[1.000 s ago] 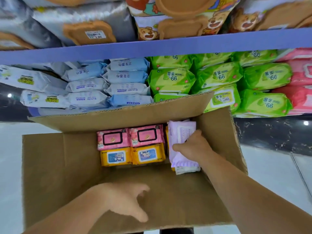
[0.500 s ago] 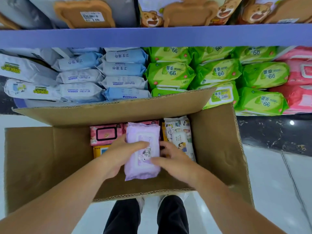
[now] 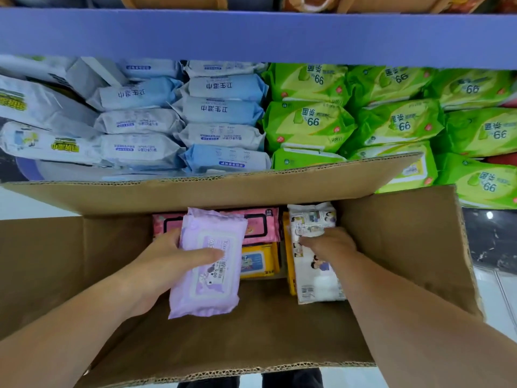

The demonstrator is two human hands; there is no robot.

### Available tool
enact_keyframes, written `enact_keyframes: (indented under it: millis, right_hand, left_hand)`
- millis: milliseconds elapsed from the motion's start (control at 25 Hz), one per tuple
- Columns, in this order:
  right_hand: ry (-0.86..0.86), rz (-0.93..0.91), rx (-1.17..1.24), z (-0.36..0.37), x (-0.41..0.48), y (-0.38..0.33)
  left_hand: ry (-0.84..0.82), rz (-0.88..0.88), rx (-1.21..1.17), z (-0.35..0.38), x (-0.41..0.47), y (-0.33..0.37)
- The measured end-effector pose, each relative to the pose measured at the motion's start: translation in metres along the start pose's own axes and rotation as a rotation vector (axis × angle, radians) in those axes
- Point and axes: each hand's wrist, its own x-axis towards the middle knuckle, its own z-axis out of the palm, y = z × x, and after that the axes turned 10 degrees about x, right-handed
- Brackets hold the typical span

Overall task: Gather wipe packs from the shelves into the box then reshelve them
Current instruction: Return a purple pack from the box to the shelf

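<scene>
Evidently the reshelving half is in hand: the left hand [image 3: 165, 264] has its fingers [image 3: 204, 254] clamped on a lilac wipe pack [image 3: 208, 264] lifted above the pink packs [image 3: 260, 225] in the box [image 3: 405, 247], while the right hand [image 3: 328, 243] closes its fingers on a white printed pack [image 3: 313, 219] standing at the box's right side. Next, I judge, each pack must be lifted clear of the flap and carried to its row on the shelf [image 3: 251, 37].

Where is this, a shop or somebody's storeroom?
Most likely a shop aisle. A purple shelf is stacked with many identical green wipe packs and blue ones, and the purple pack in the left hand seems to carry a price sticker.
</scene>
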Motion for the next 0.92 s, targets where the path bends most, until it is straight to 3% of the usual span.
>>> enact_keyframes:
  millis: [120, 240, 320, 480, 800, 920]
  right_hand:
    - [0.009, -0.024, -0.117, 0.007, -0.005, 0.001]
    - [0.172, -0.342, -0.659, 0.011, -0.005, -0.016]
    - [0.074, -0.465, -0.83, 0.005, -0.001, -0.031]
    - [-0.243, -0.333, -0.837, -0.012, 0.022, -0.045]
    - [-0.442, -0.177, -0.73, -0.013, 0.027, -0.057]
    - [-0.487, -0.208, -0.689, -0.013, 0.026, -0.05]
  left_hand:
    - [-0.005, -0.021, -0.032, 0.0, -0.002, -0.006]
    - [0.002, -0.031, -0.052, 0.001, -0.004, -0.008]
    - [-0.017, -0.036, -0.037, 0.0, -0.003, -0.008]
    - [0.004, -0.017, -0.003, -0.007, -0.002, -0.007]
    - [0.033, 0.017, -0.022, -0.014, -0.005, -0.01]
    - [0.044, 0.019, -0.029, -0.01, -0.007, -0.012]
